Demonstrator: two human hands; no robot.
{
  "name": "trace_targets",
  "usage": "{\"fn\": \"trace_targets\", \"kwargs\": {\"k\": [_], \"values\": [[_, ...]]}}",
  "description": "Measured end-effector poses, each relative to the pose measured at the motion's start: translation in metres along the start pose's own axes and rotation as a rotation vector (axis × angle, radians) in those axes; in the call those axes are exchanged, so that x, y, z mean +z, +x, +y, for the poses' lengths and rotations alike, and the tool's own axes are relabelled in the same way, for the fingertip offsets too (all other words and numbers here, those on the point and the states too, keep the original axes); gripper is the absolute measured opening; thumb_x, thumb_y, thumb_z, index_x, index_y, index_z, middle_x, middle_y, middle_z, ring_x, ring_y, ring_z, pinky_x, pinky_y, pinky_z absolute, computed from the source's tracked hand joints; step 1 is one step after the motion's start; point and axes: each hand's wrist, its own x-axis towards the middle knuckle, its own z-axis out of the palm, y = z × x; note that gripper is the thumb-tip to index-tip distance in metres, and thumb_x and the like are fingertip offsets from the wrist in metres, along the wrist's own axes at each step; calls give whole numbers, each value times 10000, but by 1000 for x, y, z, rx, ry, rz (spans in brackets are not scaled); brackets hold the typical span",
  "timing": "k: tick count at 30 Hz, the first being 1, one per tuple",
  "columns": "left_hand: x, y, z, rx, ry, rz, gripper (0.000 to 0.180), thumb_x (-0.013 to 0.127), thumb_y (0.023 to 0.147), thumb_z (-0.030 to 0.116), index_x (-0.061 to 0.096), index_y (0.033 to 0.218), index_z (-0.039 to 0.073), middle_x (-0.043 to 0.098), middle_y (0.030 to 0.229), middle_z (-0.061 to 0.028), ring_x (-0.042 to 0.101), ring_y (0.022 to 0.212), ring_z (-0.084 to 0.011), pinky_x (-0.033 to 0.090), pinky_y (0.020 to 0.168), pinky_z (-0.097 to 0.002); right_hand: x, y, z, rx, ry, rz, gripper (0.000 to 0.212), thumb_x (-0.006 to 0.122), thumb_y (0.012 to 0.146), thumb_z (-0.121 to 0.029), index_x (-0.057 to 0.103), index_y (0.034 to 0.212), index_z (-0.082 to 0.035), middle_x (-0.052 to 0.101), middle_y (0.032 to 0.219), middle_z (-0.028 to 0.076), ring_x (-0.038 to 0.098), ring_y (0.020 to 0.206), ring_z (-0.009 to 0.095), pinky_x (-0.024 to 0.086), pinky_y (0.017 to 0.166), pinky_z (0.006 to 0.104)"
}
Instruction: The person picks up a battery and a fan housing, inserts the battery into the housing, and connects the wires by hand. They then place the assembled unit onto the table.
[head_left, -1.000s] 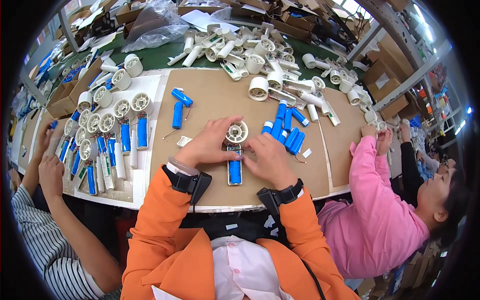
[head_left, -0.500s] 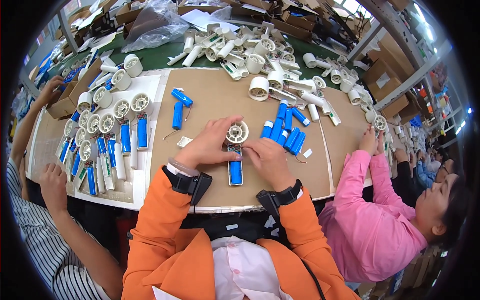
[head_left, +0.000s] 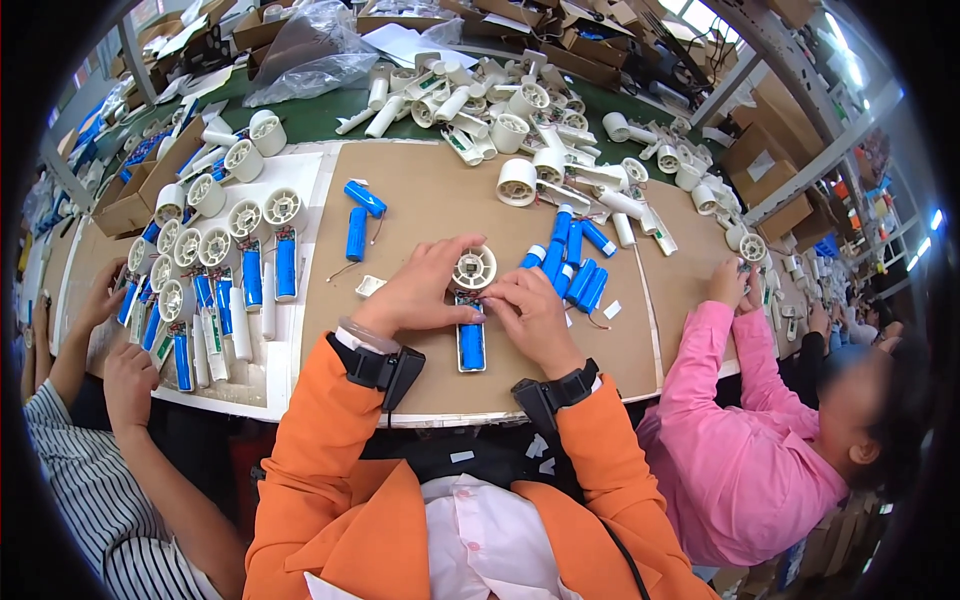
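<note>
A white handheld-fan housing point(head_left: 474, 267), with a round spoked head, lies in front of me. A blue cylindrical battery point(head_left: 471, 348) sits in its open handle. My left hand point(head_left: 415, 292) grips the housing from the left, fingers around the head and thumb across the top of the battery. My right hand point(head_left: 532, 312) is closed in a pinch at the handle's right edge, just below the head, by some thin wires. What its fingertips hold is too small to make out.
Several loose blue batteries point(head_left: 590, 290) lie to the right, two more at upper left. Fan housings with batteries point(head_left: 285, 262) stand in rows on the left board. Behind is a heap of white housings point(head_left: 508, 130). Co-workers' hands point(head_left: 130, 372) work left and right point(head_left: 728, 285).
My hands stay almost in place, the right fingertips shifting slightly at the wires. The left co-worker's far hand has come from the carton to the rows of housings.
</note>
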Motion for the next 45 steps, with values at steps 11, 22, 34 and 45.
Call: {"fn": "trace_targets", "kwargs": {"k": [11,22,34,45], "values": [[0,1,2,-3,-1,-6,931,860,692,272,368,1462,91,453,1438,-141,391,1327,-367,335,1123,-420,-5,3,-4,-64,-64,-20,137,710,794,-20,686,916,-77,622,881,54,578,847,261,477,719,350],[3,1,-3,46,-4,37,943,863,678,259,367,1469,128,490,1400,-138,416,1280,-399,356,1104,-445,-10,8,-11,-104,-143,-5,116,725,767,-57,665,861,-88,598,830,53,587,790,255,487,636,370],[3,2,-3,40,15,21,942,863,684,275,365,1464,98,465,1427,-142,406,1306,-380,343,1117,-431,1,1,-3,139,84,-70,91,700,803,-36,659,882,-52,597,840,81,581,784,272,474,646,352],[-2,1,1,13,6,-14,942,864,691,284,362,1463,83,450,1437,-153,391,1325,-370,327,1132,-423,-21,19,2,-308,-144,-106,233,770,712,-29,699,918,-112,606,864,16,566,791,236,468,659,349]]}}
